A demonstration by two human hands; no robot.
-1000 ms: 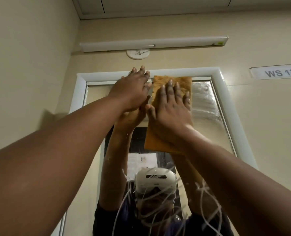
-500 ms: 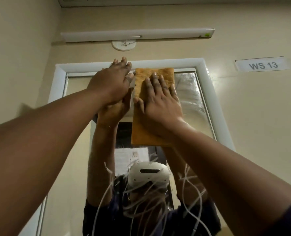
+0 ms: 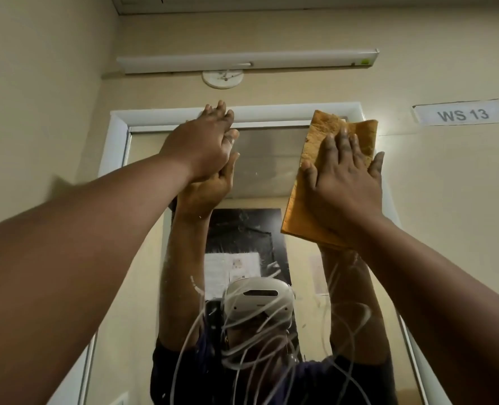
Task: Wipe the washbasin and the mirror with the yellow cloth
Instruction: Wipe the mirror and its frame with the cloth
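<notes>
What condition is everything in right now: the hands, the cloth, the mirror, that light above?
Yellow cloth: spread flat at the mirror's top right corner, overlapping the frame.
Right hand: open, palm pressing the cloth.
Left hand: open, flat against the glass near the top frame.
Mirror: streaked with white smears lower down.
Tube light: appears unlit.

A washroom in an institutional or office building: a white-framed wall mirror (image 3: 271, 176) on plain cream walls, a tube light fixture (image 3: 246, 60) above it, and a printed "WS 13" label (image 3: 461, 114) to the right.
</notes>
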